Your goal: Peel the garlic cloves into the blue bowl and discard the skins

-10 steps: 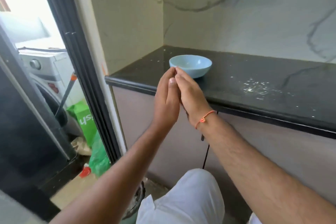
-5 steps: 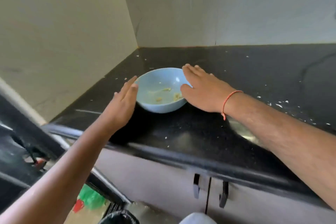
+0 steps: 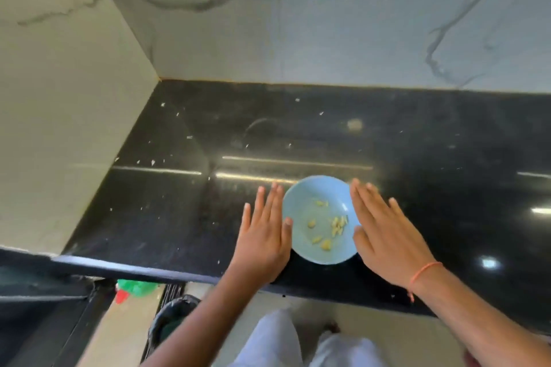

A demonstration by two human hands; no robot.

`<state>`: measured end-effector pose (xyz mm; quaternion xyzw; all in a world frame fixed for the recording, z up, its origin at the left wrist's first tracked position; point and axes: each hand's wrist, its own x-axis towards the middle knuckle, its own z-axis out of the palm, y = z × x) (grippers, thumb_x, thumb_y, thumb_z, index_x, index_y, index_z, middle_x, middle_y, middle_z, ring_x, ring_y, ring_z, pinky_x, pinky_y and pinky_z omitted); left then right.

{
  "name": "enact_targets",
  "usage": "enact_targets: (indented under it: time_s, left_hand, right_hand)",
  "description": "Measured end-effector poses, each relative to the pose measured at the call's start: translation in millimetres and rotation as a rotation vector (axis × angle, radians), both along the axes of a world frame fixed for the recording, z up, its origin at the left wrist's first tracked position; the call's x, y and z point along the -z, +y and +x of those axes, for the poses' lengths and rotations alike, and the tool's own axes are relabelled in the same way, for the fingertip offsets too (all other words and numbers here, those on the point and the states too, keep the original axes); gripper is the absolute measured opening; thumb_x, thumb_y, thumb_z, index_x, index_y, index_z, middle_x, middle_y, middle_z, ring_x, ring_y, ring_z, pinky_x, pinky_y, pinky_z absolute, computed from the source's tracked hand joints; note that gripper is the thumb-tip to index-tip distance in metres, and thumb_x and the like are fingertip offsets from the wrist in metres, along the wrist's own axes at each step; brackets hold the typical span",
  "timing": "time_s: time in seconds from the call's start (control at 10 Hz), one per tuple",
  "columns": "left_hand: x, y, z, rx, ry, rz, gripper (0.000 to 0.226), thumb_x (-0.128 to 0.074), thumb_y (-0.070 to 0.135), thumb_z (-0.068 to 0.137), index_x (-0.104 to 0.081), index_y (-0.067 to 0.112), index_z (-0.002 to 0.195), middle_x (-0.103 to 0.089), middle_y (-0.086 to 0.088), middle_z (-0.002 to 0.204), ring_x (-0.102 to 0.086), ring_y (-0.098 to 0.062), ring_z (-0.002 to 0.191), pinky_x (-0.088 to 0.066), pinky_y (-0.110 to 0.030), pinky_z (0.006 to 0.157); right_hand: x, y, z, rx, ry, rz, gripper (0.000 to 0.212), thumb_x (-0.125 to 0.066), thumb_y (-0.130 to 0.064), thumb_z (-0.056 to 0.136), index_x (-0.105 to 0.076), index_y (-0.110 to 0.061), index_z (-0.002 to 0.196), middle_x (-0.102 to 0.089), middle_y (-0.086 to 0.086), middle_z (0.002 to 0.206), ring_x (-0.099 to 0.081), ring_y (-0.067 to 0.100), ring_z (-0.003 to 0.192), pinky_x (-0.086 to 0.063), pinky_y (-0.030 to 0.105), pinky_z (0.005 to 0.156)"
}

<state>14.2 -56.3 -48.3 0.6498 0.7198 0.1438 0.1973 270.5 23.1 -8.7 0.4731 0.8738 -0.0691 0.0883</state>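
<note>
Your left hand (image 3: 264, 235) and right hand (image 3: 384, 235) are lying spread, flanking the bowl (image 3: 301, 253); peeled cloves (image 3: 338, 225) are sitting inside, skin flecks (image 3: 152, 162) littering the tabletop (image 3: 432, 143) — probably nearly finished.

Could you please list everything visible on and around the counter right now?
blue bowl: one, light blue, near the counter's front edge, between both hands
garlic cloves: several, pale yellow, inside the bowl
skin flecks: many, white, scattered on the countertop
countertop: one, glossy black
bin: one, black, on the floor below
left hand: open, beside the bowl
right hand: open, beside the bowl; orange thread on the wrist
</note>
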Motion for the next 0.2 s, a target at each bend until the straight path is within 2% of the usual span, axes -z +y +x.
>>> enact_targets:
  time_s: [0.1,0.2]
  left_hand:
    - [-12.7,8.0,23.5,-0.016,0.035,-0.077,0.08,0.026,0.067,0.092,0.02,0.029,0.161,0.031,0.02,0.165,0.03,-0.008,0.155,0.004,-0.046,0.132]
    - [-29.7,11.3,29.5,-0.054,0.071,-0.138,0.097,0.043,0.073,0.073,0.023,0.029,0.158,0.045,0.024,0.154,0.024,-0.013,0.159,0.014,-0.041,0.13]
  right_hand:
    - [-3.5,2.7,17.4,0.072,0.041,0.035,0.079,-0.026,-0.041,0.095,-0.008,-0.011,0.165,0.002,0.004,0.172,-0.027,0.028,0.157,-0.033,0.05,0.119]
    - [-4.5,3.2,19.6,0.082,0.146,0.072,0.08,-0.042,-0.048,0.09,-0.03,-0.011,0.161,-0.003,0.009,0.173,-0.049,0.028,0.145,-0.048,0.05,0.105]
